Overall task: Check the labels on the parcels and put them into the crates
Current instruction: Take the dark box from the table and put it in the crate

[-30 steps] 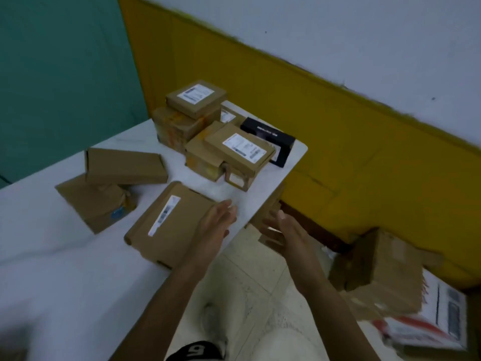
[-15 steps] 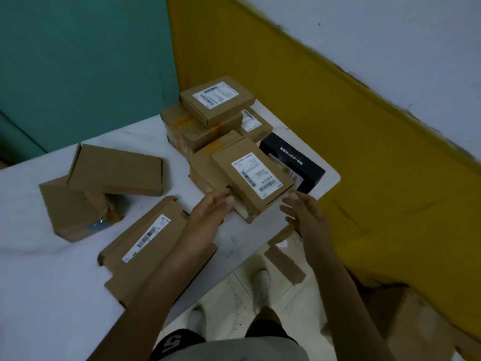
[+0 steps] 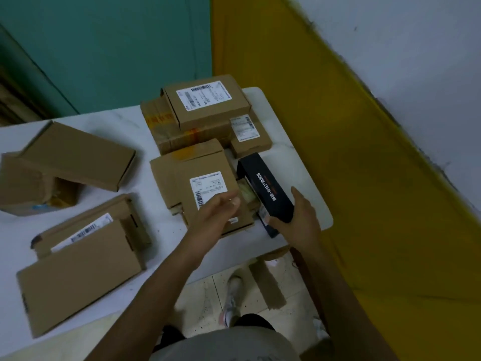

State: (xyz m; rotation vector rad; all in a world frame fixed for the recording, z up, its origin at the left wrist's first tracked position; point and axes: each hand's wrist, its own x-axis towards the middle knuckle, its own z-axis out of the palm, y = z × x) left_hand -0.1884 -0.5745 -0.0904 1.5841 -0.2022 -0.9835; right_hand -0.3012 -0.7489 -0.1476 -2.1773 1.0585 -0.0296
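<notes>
I see the right hand (image 3: pixel 299 217) curled round the near end of a black box (image 3: pixel 265 191), thumb along its outer side, near the worktop's (image 3: pixel 286 157) right edge. The left hand (image 3: pixel 218 212) lies with relaxed fingers over a brown parcel (image 3: pixel 208 178), partly covering its white label (image 3: pixel 208 187); I cannot tell whether it presses down. That parcel sits just beside the black box. More labelled parcels (image 3: pixel 208 108) are stacked behind, and flat cartons (image 3: pixel 78 269) lie to the left.

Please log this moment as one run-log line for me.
right hand: grips black box | left hand: open over labelled parcel | crates: not in view
</notes>
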